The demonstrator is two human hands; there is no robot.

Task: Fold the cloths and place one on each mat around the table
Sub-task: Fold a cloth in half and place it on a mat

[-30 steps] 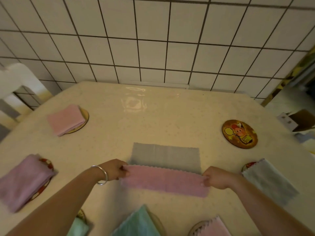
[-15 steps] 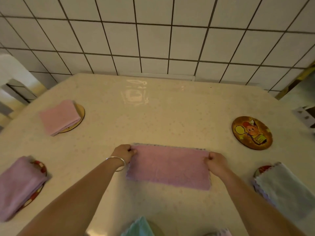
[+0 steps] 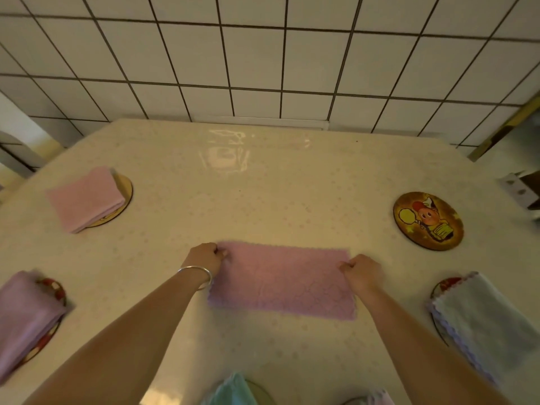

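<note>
While pinching the two far corners of a fuzzy mauve-pink rectangular cloth (image 3: 282, 283) with scalloped edges, left hand (image 3: 204, 258) with a silver bangle (image 3: 196, 273) and right hand (image 3: 362, 271) press it flat mid-table. Spread on a glossy cream tablecloth (image 3: 263, 185) with faint speckles, below a white tiled wall (image 3: 263, 59) with dark grout. Round wooden cartoon-printed mat (image 3: 428, 220) far right, bare. Folded pink terry cloth (image 3: 84, 198) on a round mat far left; folded lilac cloth (image 3: 23, 317) near left; pale blue-grey cloth (image 3: 482, 323) near right, each on its mat. No legible writing.
</note>
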